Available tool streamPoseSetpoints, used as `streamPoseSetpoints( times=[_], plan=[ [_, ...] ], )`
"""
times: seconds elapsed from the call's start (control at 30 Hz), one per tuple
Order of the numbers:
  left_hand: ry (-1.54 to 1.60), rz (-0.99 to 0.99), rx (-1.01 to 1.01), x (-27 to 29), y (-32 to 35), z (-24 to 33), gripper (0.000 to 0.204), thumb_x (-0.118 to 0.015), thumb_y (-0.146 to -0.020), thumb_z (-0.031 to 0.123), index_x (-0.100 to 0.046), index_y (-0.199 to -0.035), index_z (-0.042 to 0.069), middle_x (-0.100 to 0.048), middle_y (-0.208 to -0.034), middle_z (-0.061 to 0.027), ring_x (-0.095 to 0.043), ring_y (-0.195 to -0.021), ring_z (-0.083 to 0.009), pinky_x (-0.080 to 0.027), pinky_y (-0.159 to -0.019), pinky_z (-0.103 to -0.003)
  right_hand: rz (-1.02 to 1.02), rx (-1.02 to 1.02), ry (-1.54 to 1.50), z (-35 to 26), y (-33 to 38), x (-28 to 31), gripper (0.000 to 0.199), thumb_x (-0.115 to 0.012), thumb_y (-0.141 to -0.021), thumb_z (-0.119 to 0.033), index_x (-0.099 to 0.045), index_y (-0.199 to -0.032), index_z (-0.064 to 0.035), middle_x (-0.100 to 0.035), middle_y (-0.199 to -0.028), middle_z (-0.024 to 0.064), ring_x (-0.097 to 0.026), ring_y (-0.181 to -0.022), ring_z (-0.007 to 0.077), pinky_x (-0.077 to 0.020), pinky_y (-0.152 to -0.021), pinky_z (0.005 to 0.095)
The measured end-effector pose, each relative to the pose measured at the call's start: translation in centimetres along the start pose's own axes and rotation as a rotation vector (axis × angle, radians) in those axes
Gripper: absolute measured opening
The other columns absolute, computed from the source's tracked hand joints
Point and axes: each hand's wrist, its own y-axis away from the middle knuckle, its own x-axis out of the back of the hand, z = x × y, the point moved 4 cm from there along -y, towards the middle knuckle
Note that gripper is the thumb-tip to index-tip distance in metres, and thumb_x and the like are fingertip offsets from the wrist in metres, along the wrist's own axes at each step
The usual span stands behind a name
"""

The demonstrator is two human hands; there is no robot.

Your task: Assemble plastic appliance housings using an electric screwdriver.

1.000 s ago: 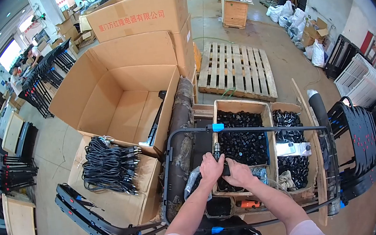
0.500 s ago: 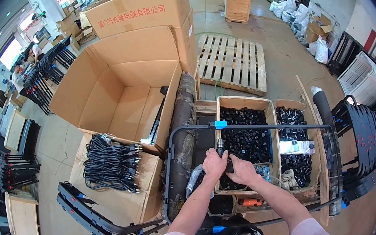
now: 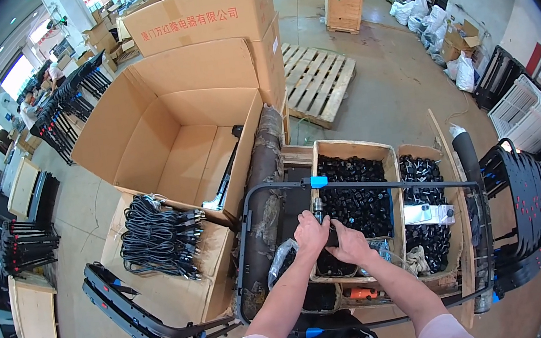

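Note:
Over the parts bins, my left hand (image 3: 310, 233) is wrapped round a dark hand tool with a metal chuck-like nose (image 3: 318, 206), which looks like a power screwdriver. My right hand (image 3: 350, 243) closes against the tool's black body (image 3: 332, 235) from the right, its thumb close to my left hand. Fingers cover most of the tool. Around my forearms lies a black tubular frame (image 3: 382, 185) with rounded corners and blue clips (image 3: 319, 182), resting across the bins. Just beyond my hands is a wooden bin (image 3: 389, 153) full of small black plastic parts (image 3: 358, 209).
To the right, another bin (image 3: 462, 239) holds black parts and a white packet (image 3: 429, 214). On the left stand an open carton (image 3: 169, 151) and bundled black cables (image 3: 160, 238). Curved black frames (image 3: 144, 322) jut out at lower left. A wooden pallet (image 3: 321, 84) lies beyond.
The pallet on the floor has shifted leftward, partly behind the stacked cartons. My hands stay almost in place on the tool; the view has moved very slightly.

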Motion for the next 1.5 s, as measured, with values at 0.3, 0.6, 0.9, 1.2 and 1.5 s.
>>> streamPoseSetpoints(
  times=[0.3, 0.6, 0.9, 1.2, 1.5],
  plan=[
    [-0.011, -0.004, 0.000, -0.7, -1.0, 0.6, 0.060, -0.075, -0.090, 0.049, -0.055, -0.113, -0.003, -0.064, -0.115, -0.0266, -0.070, -0.102, -0.0474, -0.057, -0.088, -0.055, -0.066, -0.095, 0.010, -0.5, -0.8, 1.4, 0.087, -0.084, -0.078, -0.031, -0.043, -0.147, 0.0022, -0.073, -0.107, 0.0271, -0.072, -0.100, 0.0432, -0.0588, -0.087, 0.0488],
    [-0.103, 0.027, 0.012, -0.6, -1.1, -0.2, 0.068, -0.072, -0.089, 0.058, -0.052, -0.119, 0.001, -0.065, -0.114, -0.0227, -0.075, -0.094, -0.0399, -0.062, -0.078, -0.050, 0.034, 0.087, 0.026, -1.4, -0.8, -0.1, 0.063, -0.083, -0.078, -0.024, -0.059, -0.134, -0.0078, -0.058, -0.136, 0.0147, -0.064, -0.116, 0.0387, -0.0549, -0.095, 0.0470],
    [0.051, 0.043, -0.038, 0.5, 0.6, -0.9, 0.059, -0.074, -0.091, 0.048, -0.053, -0.115, -0.002, -0.066, -0.110, -0.0255, -0.074, -0.093, -0.0422, -0.063, -0.077, -0.049, -0.038, 0.018, -0.012, -2.6, 0.5, -0.4, 0.061, -0.082, -0.077, -0.018, -0.058, -0.132, -0.0061, -0.055, -0.137, 0.0141, -0.064, -0.115, 0.0393, -0.0534, -0.095, 0.0476],
    [0.057, 0.060, -0.040, 0.5, 1.2, -0.8, 0.056, -0.077, -0.090, 0.043, -0.054, -0.113, -0.002, -0.066, -0.109, -0.0235, -0.075, -0.093, -0.0404, -0.063, -0.076, -0.046, -0.044, -0.015, 0.007, -2.5, 0.9, -0.6, 0.061, -0.083, -0.076, -0.019, -0.058, -0.131, -0.0060, -0.055, -0.138, 0.0136, -0.064, -0.117, 0.0384, -0.0536, -0.096, 0.0468],
    [0.033, 0.058, -0.093, -0.1, 2.0, -1.3, 0.062, -0.074, -0.091, 0.051, -0.056, -0.115, -0.004, -0.065, -0.110, -0.0254, -0.074, -0.095, -0.0420, -0.063, -0.077, -0.046, -0.023, -0.002, 0.043, -2.6, 2.1, -1.0, 0.064, -0.084, -0.077, -0.021, -0.057, -0.133, -0.0074, -0.055, -0.138, 0.0131, -0.064, -0.118, 0.0389, -0.0545, -0.096, 0.0472]
  ],
)
